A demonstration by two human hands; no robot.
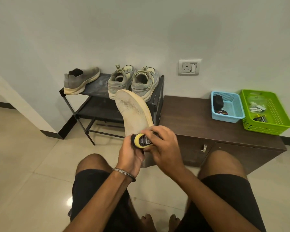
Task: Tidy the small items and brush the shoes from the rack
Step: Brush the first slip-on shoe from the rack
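Observation:
I sit facing a black shoe rack (pixel 97 88). My left hand (pixel 130 154) grips the heel end of a grey slip-on shoe (pixel 134 113), raised with its pale sole towards me. My right hand (pixel 165 148) curls round a yellow-and-black shoe brush (pixel 141 139), pressed against the shoe's heel between both hands. The matching grey slip-on (pixel 81 80) lies on the rack's top shelf at the left. A pair of grey lace-up sneakers (pixel 132 82) stands at the right of that shelf, heels towards me.
A low brown cabinet (pixel 191 114) stands right of the rack. On it are a blue basket (pixel 240 113) with a black block and a round tin, and a green basket (pixel 281 121) with several small items. My knees frame the tiled floor (pixel 23 156).

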